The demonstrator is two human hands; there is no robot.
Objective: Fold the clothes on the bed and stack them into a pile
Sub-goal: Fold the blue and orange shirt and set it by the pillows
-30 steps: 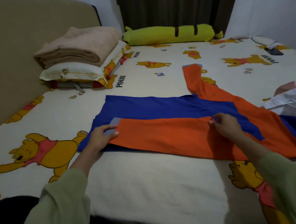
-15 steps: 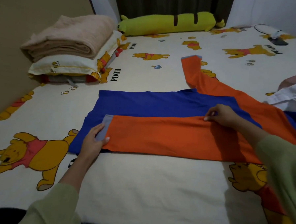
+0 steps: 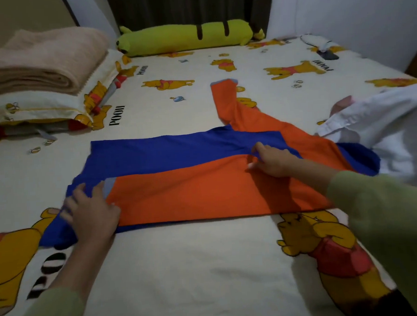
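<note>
We press our left hand (image 3: 91,213) flat on the shirt's (image 3: 184,183) cuff end at 8 o'clock; our right hand (image 3: 271,160) pinches its fabric at 3 o'clock. The shirt lies mid-bed (image 3: 184,267); white clothes (image 3: 379,124) sit right.

Both arms in green sleeves reach forward. Left hand (image 3: 91,213) lies palm down, fingers spread and fairly straight, slightly blurred. Right hand (image 3: 271,160) has fingers curled, thumb and forefinger pinching.

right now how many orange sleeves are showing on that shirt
2: one long orange sleeve stretches toward the green bolster; one folded orange sleeve lies across the blue body, under both hands.
</note>
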